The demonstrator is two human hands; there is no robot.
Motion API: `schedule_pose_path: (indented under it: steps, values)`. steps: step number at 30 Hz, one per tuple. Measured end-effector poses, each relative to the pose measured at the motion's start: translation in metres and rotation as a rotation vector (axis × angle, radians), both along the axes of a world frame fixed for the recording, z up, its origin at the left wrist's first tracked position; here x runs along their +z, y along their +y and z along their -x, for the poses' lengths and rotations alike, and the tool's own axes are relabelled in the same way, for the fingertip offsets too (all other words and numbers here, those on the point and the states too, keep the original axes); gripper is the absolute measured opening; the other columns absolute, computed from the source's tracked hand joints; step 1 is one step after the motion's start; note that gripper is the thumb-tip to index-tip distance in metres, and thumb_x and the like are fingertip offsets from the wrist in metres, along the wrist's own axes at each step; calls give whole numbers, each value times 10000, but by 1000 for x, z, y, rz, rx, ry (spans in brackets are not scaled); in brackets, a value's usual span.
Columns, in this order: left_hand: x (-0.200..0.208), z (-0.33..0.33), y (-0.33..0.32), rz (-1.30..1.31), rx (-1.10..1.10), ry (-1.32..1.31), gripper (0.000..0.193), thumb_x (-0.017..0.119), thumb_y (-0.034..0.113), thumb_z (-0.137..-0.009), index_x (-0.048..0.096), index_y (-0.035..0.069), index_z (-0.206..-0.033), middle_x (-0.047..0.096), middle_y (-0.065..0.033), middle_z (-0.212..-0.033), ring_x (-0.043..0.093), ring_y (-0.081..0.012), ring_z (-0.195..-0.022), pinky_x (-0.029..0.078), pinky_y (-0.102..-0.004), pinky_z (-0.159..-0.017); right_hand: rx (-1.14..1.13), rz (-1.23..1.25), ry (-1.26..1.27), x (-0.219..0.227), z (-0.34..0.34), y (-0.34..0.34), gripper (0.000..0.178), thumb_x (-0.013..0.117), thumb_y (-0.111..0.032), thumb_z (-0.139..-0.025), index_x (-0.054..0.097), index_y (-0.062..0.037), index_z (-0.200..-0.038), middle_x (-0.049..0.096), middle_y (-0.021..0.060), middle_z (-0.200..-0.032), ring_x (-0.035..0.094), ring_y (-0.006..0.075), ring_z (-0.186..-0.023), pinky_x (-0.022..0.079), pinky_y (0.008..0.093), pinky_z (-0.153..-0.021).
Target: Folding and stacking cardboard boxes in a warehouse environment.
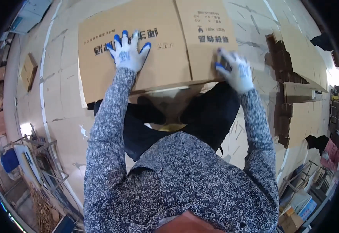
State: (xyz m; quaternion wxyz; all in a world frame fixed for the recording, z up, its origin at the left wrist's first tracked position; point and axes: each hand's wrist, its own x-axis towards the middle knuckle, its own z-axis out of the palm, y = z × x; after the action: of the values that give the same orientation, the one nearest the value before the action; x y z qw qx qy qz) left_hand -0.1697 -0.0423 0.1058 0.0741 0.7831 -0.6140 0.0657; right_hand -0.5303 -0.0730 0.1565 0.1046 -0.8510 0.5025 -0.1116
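Observation:
A large flat sheet of brown cardboard (158, 66) with black print lies in front of me, across my knees. A dark crease line divides it into a wide left panel and a narrower right panel (204, 50). My left hand (126, 54), in a white glove with blue fingertips, rests on the left panel with its fingers spread. My right hand (237, 73), gloved the same way, is at the right edge of the sheet. Its thumb and fingers are apart, partly smeared by motion, and nothing shows between them.
Stacked flattened cardboard (303, 58) stands on the right. A small cardboard piece (29, 72) lies far left on the pale floor (66, 105), which has white lines. Metal frames (41, 163) with a blue item stand at the lower left. More frames and a box (290, 221) are lower right.

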Motion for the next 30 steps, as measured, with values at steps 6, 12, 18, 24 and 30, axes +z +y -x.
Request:
schedule_pose_path:
  steps: [6,12,18,24,30]
  values:
    - [-6,4,-2,3,-13,0,687,491,593,-914,354,239,-1487,279,-179,-1547,192,-424,-1435,25,-656,-1127,-316,65,-149,-35,-8,-75,853,742,-547,-759,403,-204,-1462,448,268,-1383,459,376,-1293,374,471,-1075]
    - [2,1,4,-20,-8,-15,699,500,593,-908,359,224,-1485,285,-186,-1541,194,-431,-1432,36,-661,-1125,-355,-208,10,-18,-27,-81,893,741,-552,-757,361,-209,-1488,414,320,-1394,443,395,-1311,401,438,-1062]
    - [4,35,-17,47,-175,13,704,513,578,-901,384,181,-1468,314,-199,-1524,210,-428,-1428,68,-673,-1117,-391,-189,108,-14,-27,-79,893,733,-571,-754,356,-232,-1489,410,323,-1393,459,408,-1292,415,439,-1048]
    - [8,100,-55,154,-547,150,710,519,545,-907,363,145,-1473,340,-178,-1518,229,-411,-1427,73,-669,-1119,-364,-269,152,3,-34,-76,838,705,-517,-814,342,-194,-1496,439,272,-1396,500,382,-1258,421,432,-1037]
    - [7,100,-67,13,-481,39,689,518,503,-924,347,137,-1481,334,-109,-1539,231,-383,-1435,78,-647,-1132,-434,-457,-758,-48,67,-84,662,672,-363,-890,422,-101,-1444,572,128,-1298,598,242,-1085,494,341,-907]
